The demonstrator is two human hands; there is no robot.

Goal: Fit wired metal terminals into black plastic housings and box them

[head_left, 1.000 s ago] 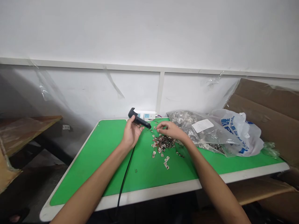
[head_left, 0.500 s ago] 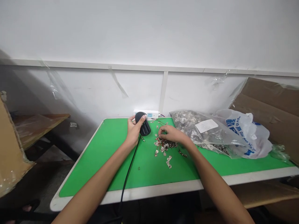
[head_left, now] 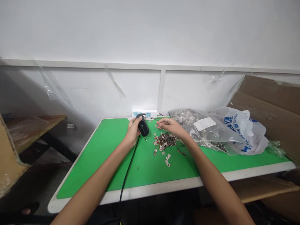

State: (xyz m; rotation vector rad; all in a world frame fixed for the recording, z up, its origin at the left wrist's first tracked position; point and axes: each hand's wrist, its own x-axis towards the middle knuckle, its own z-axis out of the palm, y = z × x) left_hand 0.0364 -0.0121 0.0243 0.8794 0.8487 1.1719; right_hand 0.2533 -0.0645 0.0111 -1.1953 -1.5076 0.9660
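My left hand (head_left: 133,128) is wrapped around a black rounded plastic housing (head_left: 143,126), held tilted above the table with its hollow recess facing me. A black cable (head_left: 129,170) runs down from beside it past the table's front edge; whether it joins the housing I cannot tell. My right hand (head_left: 170,126) hovers just behind a heap of small metal contact pieces (head_left: 167,140), its fingertips pinched together. Anything between those fingertips is too small to make out. Some pieces have red wires, and a strip of flat pale contacts (head_left: 167,160) lies in front of the heap.
A white power strip (head_left: 144,113) lies at the table's back edge against the wall. To the right are a clear bag of metal parts (head_left: 187,118), a white plastic bag with blue print (head_left: 252,131) and a cardboard box (head_left: 269,103). The green table top (head_left: 93,165) has a white rim.
My right hand has lifted off the heap and shifted back, uncovering the pieces. The housing has turned slightly in my left hand, showing more of its recess. The whole view has moved a little.
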